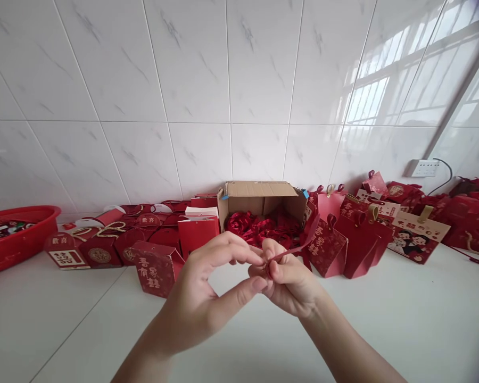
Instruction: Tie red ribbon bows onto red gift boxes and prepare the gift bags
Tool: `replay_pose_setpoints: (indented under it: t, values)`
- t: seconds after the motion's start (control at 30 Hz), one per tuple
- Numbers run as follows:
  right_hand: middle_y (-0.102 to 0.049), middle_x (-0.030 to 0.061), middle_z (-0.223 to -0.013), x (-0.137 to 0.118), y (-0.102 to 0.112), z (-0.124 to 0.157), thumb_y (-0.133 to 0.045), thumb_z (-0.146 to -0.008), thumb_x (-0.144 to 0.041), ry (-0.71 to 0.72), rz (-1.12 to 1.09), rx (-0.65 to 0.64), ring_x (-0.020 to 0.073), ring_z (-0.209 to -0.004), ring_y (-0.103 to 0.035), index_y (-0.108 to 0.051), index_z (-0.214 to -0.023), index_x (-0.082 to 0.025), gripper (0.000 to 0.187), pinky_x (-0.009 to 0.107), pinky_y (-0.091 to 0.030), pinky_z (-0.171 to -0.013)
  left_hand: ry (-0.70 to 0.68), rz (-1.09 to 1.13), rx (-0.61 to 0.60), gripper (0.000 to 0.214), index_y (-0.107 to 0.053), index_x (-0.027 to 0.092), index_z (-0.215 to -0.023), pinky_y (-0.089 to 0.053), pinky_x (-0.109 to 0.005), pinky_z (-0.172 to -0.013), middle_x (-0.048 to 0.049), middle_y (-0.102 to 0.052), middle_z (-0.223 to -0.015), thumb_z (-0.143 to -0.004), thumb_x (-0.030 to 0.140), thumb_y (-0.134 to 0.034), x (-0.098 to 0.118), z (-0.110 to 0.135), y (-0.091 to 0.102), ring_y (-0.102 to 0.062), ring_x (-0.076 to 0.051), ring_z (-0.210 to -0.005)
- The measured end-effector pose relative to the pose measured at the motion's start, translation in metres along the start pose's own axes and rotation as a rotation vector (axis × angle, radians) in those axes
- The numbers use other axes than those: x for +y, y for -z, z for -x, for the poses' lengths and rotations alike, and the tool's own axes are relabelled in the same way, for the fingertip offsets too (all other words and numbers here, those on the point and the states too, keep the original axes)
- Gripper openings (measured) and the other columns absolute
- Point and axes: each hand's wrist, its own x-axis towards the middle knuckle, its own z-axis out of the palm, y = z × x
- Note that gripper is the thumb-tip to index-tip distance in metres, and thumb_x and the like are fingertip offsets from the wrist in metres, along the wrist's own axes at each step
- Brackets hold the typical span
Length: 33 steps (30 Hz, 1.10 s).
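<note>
A pale tabletop (423, 319) is carrying, with twelve o'clock straight ahead, an open cardboard box (259, 189) standing at twelve, a red basin (19, 252) sitting at ten, red gift boxes (101, 251) crowding between ten and eleven, a pale-lettered red box (154, 271) standing at eleven, and loop-topped red boxes (363, 244) lining up from one to two.

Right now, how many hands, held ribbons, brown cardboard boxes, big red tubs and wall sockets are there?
Hands: 2, left hand and right hand
Held ribbon: 1
Brown cardboard box: 1
Big red tub: 1
Wall socket: 1
Total: 6
</note>
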Motion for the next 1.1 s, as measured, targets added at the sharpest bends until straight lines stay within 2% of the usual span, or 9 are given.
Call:
replay_pose_setpoints:
  t: [0.17,0.3,0.43,0.5,0.6,0.73,0.83,0.97,1.1]
  values:
    - [-0.061,-0.0043,-0.065,0.003,0.002,-0.003,-0.082,-0.067,-0.024,-0.009,0.014,0.046,0.0035,-0.059,-0.059,-0.068,-0.072,-0.024,0.015,0.012,-0.047,-0.058,0.104,0.069,-0.026,0.005,-0.073,0.028,-0.083,-0.054,-0.028,-0.07,-0.002,-0.069,-0.081,-0.079,0.029,-0.07,-0.009,-0.005,0.008,-0.064,-0.017,-0.077]
    - [-0.063,-0.0041,-0.073,0.007,0.006,-0.006,-0.084,-0.064,-0.021,0.025,0.012,0.093,0.0035,-0.061,-0.06,-0.071,-0.068,-0.025,0.015,0.012,-0.048,-0.058,0.157,0.097,-0.079,0.008,-0.074,0.025,-0.079,-0.053,-0.026,-0.07,-0.0019,-0.07,-0.08,-0.081,0.029,-0.067,-0.014,-0.008,0.011,-0.064,-0.016,-0.077]
    - [-0.064,-0.0053,-0.076,0.009,0.009,-0.009,-0.086,-0.059,-0.017,0.053,-0.01,0.165,0.0031,-0.059,-0.06,-0.072,-0.066,-0.025,0.017,0.013,-0.048,-0.058,0.185,-0.012,-0.112,0.012,-0.073,0.023,-0.078,-0.052,-0.023,-0.068,-0.0012,-0.069,-0.081,-0.084,0.026,-0.063,-0.014,-0.01,0.013,-0.063,-0.015,-0.077]
    - [-0.064,-0.0055,-0.071,0.009,0.01,-0.011,-0.086,-0.059,-0.016,0.058,-0.026,0.196,0.0028,-0.057,-0.06,-0.072,-0.066,-0.024,0.018,0.013,-0.047,-0.057,0.145,-0.107,-0.099,0.013,-0.072,0.022,-0.078,-0.05,-0.021,-0.066,-0.0005,-0.068,-0.082,-0.086,0.022,-0.06,-0.015,-0.009,0.013,-0.062,-0.013,-0.077]
    - [-0.064,-0.0023,-0.063,0.009,0.011,-0.014,-0.084,-0.064,-0.022,0.028,0.004,0.24,0.0036,-0.058,-0.058,-0.073,-0.07,-0.019,0.013,0.012,-0.046,-0.057,-0.008,-0.271,-0.053,0.014,-0.067,0.02,-0.08,-0.047,-0.021,-0.064,0.0001,-0.064,-0.082,-0.087,0.015,-0.056,-0.02,-0.007,0.011,-0.058,-0.011,-0.075]
    - [-0.064,0.0004,-0.064,0.011,0.014,-0.016,-0.077,-0.074,-0.028,-0.015,0.08,0.272,0.0035,-0.059,-0.056,-0.071,-0.072,-0.012,0.017,0.013,-0.046,-0.06,-0.208,-0.622,-0.024,0.012,-0.06,0.015,-0.081,-0.043,-0.027,-0.066,-0.002,-0.058,-0.078,-0.087,0.01,-0.051,-0.03,-0.007,0.007,-0.051,-0.014,-0.073]
    - [-0.06,-0.0014,-0.062,0.012,0.017,-0.016,-0.076,-0.075,-0.028,-0.049,0.05,0.31,0.0031,-0.058,-0.054,-0.067,-0.07,-0.011,0.02,0.014,-0.046,-0.059,-0.283,-0.858,-0.047,0.016,-0.055,0.013,-0.074,-0.039,-0.03,-0.064,-0.0027,-0.053,-0.072,-0.087,0.01,-0.047,-0.036,-0.008,0.004,-0.046,-0.014,-0.068]
    - [-0.057,-0.0039,-0.06,0.008,0.023,-0.015,-0.083,-0.066,-0.029,-0.187,-0.103,0.347,0.0018,-0.052,-0.05,-0.063,-0.066,-0.011,0.026,0.013,-0.042,-0.051,-0.358,-0.924,-0.071,0.02,-0.054,0.014,-0.073,-0.038,-0.03,-0.063,-0.0032,-0.054,-0.072,-0.089,0.007,-0.043,-0.039,-0.008,0.002,-0.045,-0.015,-0.067]
    - [-0.059,-0.0036,-0.063,0.004,0.028,-0.013,-0.085,-0.062,-0.028,-0.298,-0.155,0.309,0.0023,-0.051,-0.05,-0.062,-0.066,-0.012,0.029,0.014,-0.042,-0.049,-0.417,-0.912,-0.059,0.026,-0.057,0.014,-0.076,-0.039,-0.03,-0.066,-0.0033,-0.058,-0.074,-0.087,0.001,-0.038,-0.04,-0.006,0.001,-0.05,-0.015,-0.072]
